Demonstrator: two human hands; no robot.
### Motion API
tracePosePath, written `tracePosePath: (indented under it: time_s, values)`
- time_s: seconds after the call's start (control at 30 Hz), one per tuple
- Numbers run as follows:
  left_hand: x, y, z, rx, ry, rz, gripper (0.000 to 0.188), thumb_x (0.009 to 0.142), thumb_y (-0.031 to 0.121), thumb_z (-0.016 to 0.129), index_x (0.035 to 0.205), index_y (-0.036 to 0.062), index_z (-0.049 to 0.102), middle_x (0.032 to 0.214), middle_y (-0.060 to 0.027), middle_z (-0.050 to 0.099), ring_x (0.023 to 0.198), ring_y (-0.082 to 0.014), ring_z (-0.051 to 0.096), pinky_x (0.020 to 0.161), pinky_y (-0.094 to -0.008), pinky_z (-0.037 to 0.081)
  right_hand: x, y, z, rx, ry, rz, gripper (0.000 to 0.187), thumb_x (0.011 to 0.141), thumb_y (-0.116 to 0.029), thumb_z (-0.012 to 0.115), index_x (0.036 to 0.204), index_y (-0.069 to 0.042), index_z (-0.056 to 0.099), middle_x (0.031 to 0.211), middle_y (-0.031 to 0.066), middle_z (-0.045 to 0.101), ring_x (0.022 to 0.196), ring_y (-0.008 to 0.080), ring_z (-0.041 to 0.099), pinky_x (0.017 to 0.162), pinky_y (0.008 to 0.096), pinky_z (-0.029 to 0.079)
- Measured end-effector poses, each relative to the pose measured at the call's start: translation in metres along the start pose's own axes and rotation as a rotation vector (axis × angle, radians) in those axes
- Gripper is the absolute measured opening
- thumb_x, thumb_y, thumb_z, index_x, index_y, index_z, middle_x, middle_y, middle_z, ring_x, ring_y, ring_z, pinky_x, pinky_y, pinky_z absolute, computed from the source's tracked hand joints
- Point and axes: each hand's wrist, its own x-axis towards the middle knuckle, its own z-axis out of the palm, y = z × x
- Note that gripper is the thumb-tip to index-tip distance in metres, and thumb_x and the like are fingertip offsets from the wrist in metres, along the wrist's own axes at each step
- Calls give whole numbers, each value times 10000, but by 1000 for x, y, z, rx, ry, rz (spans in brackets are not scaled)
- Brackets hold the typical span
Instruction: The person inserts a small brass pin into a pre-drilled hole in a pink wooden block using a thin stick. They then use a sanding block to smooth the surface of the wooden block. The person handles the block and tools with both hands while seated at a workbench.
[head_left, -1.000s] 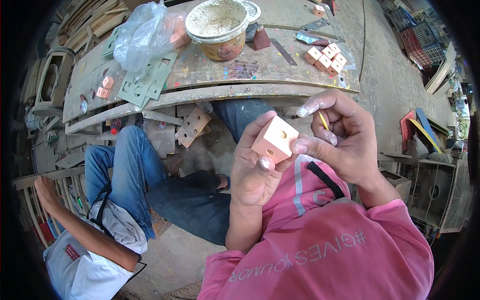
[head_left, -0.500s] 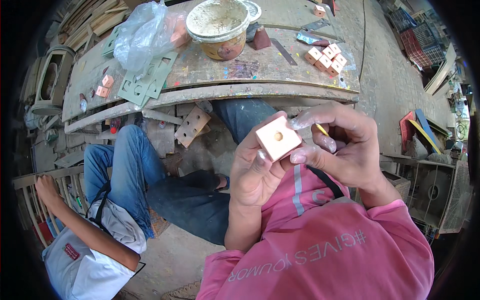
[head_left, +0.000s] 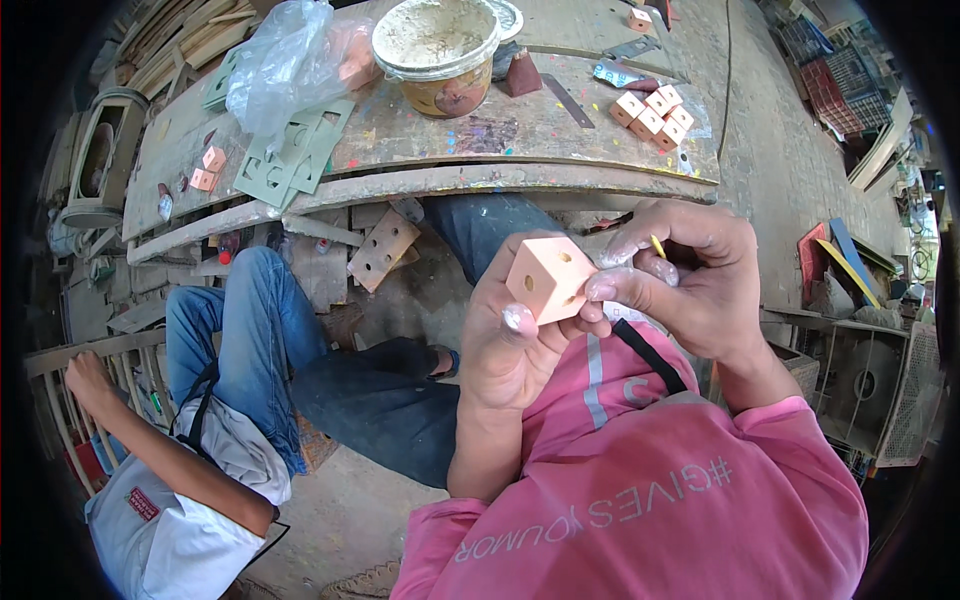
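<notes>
My left hand (head_left: 500,335) holds a small pale wooden cube (head_left: 550,280) from below and the side, thumb in front. Round holes show in several of the cube's faces, and the cube is turned corner-on. My right hand (head_left: 690,275) is closed, its whitened thumb and fingertips pinched at the cube's right corner. A thin yellow stick (head_left: 658,246) pokes out between the right fingers; most of its length is hidden, so its exact kind is unclear. White powder or paste coats the fingertips of both hands.
Across the front runs a worn workbench (head_left: 420,185). On it stand a bucket of whitish paste (head_left: 440,85), a group of similar cubes (head_left: 650,118), two more cubes (head_left: 208,170), green stencil-like sheets (head_left: 295,160) and a clear plastic bag (head_left: 280,75). Another person (head_left: 190,480) sits at left.
The cube has been turned in my left hand, from one holed face toward me to a corner view with several faces. My right fingers have drawn back from its top edge to its right corner.
</notes>
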Motion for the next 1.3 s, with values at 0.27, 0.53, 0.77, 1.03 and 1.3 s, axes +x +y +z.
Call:
tracePosePath:
  time_s: [0.27,0.53,0.77,1.03,1.3]
  values:
    - [3,-1,-2,-226,-64,-18,575,879,263,600,1348,118,300,1136,-231,524,990,-290,585,857,-389,528,7,11,0,313,126,236,172,880,-51,568,1038,18,572,840,15,586,678,32,493,595,178,416]
    - [7,5,-19,156,153,169,400,918,312,529,1233,87,428,1175,-176,517,881,-231,514,764,-307,486,39,85,6,-266,-240,394,176,842,20,535,1009,50,585,651,36,553,505,76,520,471,251,427]
    - [18,23,-40,154,376,267,366,963,300,450,1197,19,452,1141,-219,539,917,-274,572,803,-345,515,119,131,18,-481,266,-69,124,733,-3,578,842,55,584,715,193,604,676,387,607,649,407,492]
    - [25,14,-58,438,439,313,378,902,159,581,1239,31,466,1138,-186,521,921,-257,570,819,-344,508,91,107,-14,-363,11,35,222,777,-121,653,913,27,560,838,212,562,809,366,574,699,414,454]
    - [-23,-4,-112,406,692,165,366,959,263,476,1225,12,478,1069,-153,570,839,-204,564,737,-291,485,-17,198,49,-501,56,248,923,666,-580,704,1265,45,385,1203,332,437,973,467,554,807,434,480]
